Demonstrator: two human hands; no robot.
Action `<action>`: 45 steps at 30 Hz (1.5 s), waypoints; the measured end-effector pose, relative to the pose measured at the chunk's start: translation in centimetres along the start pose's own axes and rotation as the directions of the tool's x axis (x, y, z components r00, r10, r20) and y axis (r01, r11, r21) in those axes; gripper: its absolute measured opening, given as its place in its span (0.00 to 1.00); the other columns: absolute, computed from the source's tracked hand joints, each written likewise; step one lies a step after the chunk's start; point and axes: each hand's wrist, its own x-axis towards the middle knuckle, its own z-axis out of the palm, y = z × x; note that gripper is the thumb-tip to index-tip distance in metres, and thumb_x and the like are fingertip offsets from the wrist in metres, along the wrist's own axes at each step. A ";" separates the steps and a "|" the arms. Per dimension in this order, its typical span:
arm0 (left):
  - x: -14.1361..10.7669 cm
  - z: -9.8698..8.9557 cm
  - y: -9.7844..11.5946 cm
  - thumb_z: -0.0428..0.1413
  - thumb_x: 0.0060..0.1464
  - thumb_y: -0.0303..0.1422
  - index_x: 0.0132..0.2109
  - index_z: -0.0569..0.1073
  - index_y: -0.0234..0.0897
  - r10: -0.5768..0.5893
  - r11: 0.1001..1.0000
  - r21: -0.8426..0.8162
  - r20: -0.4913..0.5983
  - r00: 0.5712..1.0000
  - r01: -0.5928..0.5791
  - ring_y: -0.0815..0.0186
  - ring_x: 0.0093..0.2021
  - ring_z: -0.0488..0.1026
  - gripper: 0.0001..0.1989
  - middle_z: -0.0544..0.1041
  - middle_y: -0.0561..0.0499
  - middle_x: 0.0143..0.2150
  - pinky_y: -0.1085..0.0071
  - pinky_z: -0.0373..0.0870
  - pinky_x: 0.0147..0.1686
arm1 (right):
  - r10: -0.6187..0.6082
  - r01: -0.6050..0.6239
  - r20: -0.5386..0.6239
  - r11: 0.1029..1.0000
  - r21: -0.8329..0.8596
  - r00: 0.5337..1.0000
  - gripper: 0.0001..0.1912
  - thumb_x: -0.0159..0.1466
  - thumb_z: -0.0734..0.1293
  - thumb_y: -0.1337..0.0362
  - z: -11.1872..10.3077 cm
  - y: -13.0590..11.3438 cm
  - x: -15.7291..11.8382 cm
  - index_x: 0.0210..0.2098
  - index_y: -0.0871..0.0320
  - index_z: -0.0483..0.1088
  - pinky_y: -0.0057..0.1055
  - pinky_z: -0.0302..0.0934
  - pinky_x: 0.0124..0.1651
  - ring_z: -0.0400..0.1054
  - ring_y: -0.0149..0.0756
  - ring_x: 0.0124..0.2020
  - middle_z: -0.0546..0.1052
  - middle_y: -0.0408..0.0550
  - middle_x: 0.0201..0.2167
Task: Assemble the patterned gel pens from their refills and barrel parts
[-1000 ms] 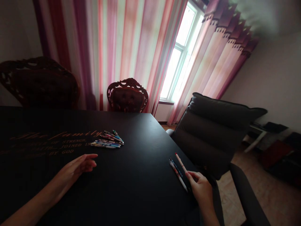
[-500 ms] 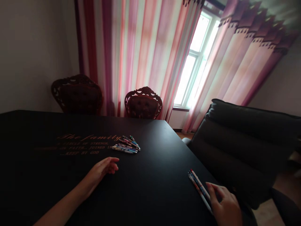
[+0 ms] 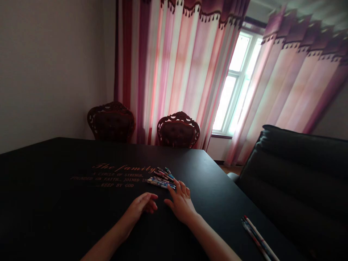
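A loose pile of several pens (image 3: pixel 161 182) lies on the black table (image 3: pixel 108 214), beside its gold lettering. My right hand (image 3: pixel 181 201) reaches to the near right end of the pile, fingers apart, fingertips at the pen ends. Just left of it, my left hand (image 3: pixel 144 206) hovers over the table with fingers loosely curled and apart, holding nothing. A few other pens (image 3: pixel 257 235) lie side by side near the table's right edge, away from both hands.
Two carved wooden chairs (image 3: pixel 111 123) (image 3: pixel 179 131) stand behind the far table edge. A dark padded seat (image 3: pixel 296 177) is close along the right side. Striped curtains (image 3: pixel 187 69) and a window (image 3: pixel 231 90) are behind.
My right hand has left the pens at the right edge and moved left and forward to the pile. The view has shifted, and my left hand remains near the pile.
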 end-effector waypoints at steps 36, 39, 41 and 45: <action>-3.1 2.4 3.2 0.56 0.59 0.32 0.39 0.71 0.43 0.276 0.377 0.870 0.223 0.935 -0.318 0.65 0.37 0.72 0.01 0.76 0.57 0.36 0.63 0.51 0.46 | 0.189 -0.290 0.221 0.677 0.677 0.957 0.33 0.68 0.53 0.45 -0.5 0.5 -2.1 0.13 0.57 0.63 0.28 0.51 0.27 0.57 0.30 0.17 0.59 0.39 0.11; -2.9 2.3 2.9 0.54 0.61 0.30 0.39 0.71 0.43 0.286 0.384 0.873 0.199 0.937 -0.302 0.65 0.39 0.71 0.02 0.76 0.57 0.37 0.64 0.51 0.45 | 0.087 -0.153 0.135 0.762 0.630 0.987 0.26 0.69 0.57 0.52 -1.5 0.6 -2.4 0.19 0.57 0.68 0.29 0.56 0.36 0.65 0.34 0.26 0.69 0.42 0.19; -2.8 2.1 2.7 0.54 0.61 0.30 0.39 0.71 0.43 0.287 0.387 0.876 0.182 0.941 -0.288 0.65 0.39 0.71 0.02 0.76 0.57 0.37 0.63 0.50 0.45 | 0.005 -0.031 0.046 0.819 0.573 0.999 0.13 0.65 0.63 0.57 -2.3 0.8 -2.6 0.28 0.56 0.72 0.32 0.56 0.46 0.68 0.38 0.37 0.75 0.45 0.31; -2.8 1.9 2.6 0.54 0.61 0.32 0.39 0.71 0.43 0.295 0.386 0.878 0.173 0.940 -0.283 0.65 0.38 0.71 0.02 0.76 0.57 0.36 0.63 0.51 0.45 | 0.031 -0.030 0.006 0.860 0.510 0.999 0.11 0.63 0.66 0.56 -3.0 1.2 -2.9 0.43 0.52 0.73 0.36 0.53 0.50 0.67 0.42 0.44 0.77 0.46 0.41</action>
